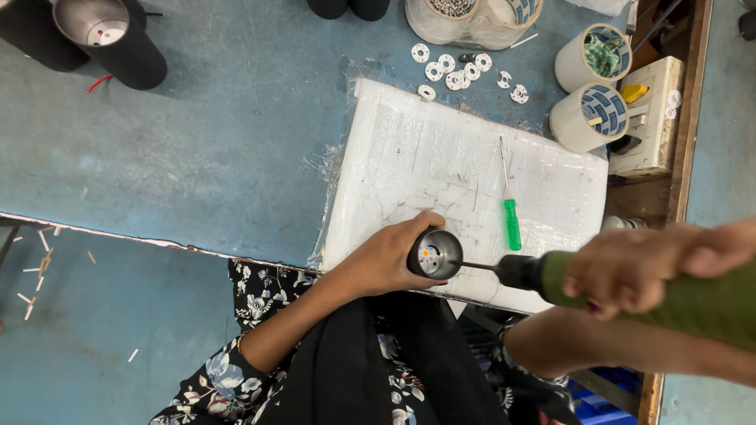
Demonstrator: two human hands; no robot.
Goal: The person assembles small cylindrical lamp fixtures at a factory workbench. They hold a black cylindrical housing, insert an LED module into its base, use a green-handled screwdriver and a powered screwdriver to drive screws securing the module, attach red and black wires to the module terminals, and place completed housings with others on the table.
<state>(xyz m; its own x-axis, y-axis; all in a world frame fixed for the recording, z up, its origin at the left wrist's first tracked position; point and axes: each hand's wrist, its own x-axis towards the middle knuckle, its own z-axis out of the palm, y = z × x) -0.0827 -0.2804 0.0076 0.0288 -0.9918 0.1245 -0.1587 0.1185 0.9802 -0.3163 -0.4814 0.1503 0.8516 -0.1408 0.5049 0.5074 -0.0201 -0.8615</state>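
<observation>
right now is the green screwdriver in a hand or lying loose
Lying loose: the green screwdriver rests flat on the white pad, clear of both hands.

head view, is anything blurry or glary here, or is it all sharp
Head view: the right hand and the green power driver are close to the lens and soft; the left hand, metal cup and green screwdriver are sharp; light is even, with mild glare on the plastic-wrapped white board.

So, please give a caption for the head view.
Left hand steadies a metal cup while right hand drives a green drill inside.
</observation>
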